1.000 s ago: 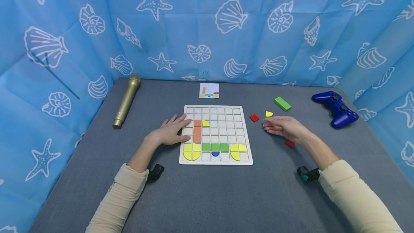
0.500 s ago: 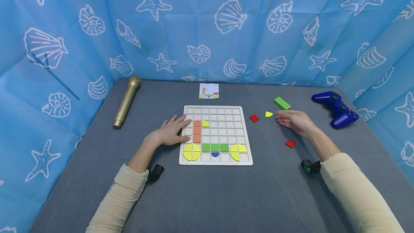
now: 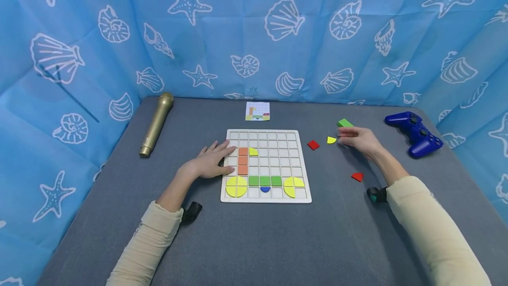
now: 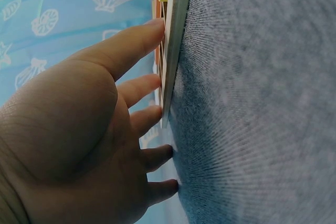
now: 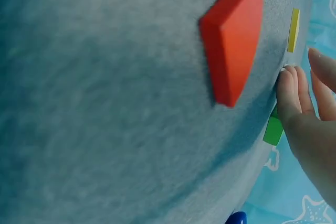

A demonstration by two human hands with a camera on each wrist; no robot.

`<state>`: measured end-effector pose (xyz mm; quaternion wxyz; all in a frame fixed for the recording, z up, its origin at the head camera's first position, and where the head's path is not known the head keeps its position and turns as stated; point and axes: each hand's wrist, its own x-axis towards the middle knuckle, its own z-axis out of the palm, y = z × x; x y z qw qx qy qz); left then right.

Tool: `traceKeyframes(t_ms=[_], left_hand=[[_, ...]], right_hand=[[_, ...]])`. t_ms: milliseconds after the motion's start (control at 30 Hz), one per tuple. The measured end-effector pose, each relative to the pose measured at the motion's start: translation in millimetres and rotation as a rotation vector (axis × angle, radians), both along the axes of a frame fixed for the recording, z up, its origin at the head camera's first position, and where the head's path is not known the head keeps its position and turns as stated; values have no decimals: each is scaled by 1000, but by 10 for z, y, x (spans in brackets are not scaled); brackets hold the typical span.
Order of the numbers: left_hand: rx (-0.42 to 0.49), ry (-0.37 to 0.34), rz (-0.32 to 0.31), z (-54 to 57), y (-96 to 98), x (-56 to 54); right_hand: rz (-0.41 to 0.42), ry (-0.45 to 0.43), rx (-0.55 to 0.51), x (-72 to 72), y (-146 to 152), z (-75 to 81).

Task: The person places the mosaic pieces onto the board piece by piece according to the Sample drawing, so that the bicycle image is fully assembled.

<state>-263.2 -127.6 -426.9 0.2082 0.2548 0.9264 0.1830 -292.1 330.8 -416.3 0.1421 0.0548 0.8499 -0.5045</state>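
My left hand [image 3: 208, 162] lies spread over the left edge of a white grid board [image 3: 279, 154]; thumb and some fingers touch its edge, while others reach the cloth. Orange squares [image 3: 243, 160], green squares [image 3: 264, 181], yellow quarter-circles [image 3: 236, 186] and a blue half-circle [image 3: 265, 189] sit on the board. Right of it, my right hand [image 3: 363, 141] hovers low with fairly straight fingers, holding nothing visible. Partly hidden behind those fingers is a green block [image 3: 344, 123]. A yellow quarter-circle [image 3: 331, 140] lies just left of the fingertips. Nearer my wrist is a red quarter-circle [image 5: 236, 45].
A red square [image 3: 313, 145] lies beside the board's right edge. Behind the board is a small pattern card [image 3: 257, 111]. At the far left rests a gold microphone [image 3: 156, 125], at the far right a blue game controller [image 3: 414, 133]. A patterned blue curtain [image 3: 246, 34] surrounds the table.
My right hand has moved right and away from me, off the yellow quarter-circle toward the green block, uncovering the red quarter-circle. The left hand has stayed put.
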Motion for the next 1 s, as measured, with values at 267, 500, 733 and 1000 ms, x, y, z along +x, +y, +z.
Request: traceKeyframes(t_ms=[267,500,733,1000], left_hand=[[2,4,-1,2,10,9],[5,8,2,-4,8,10],[6,9,-4,-12,4,6],[4,11,-3,-18,-6,-4]], right_hand=[[136,58,72,-63,-35,-33],[215,130,194,-103,-156,-48],[246,191,283,-120,-205,-81],[249,191,310,-125,-216,-81]])
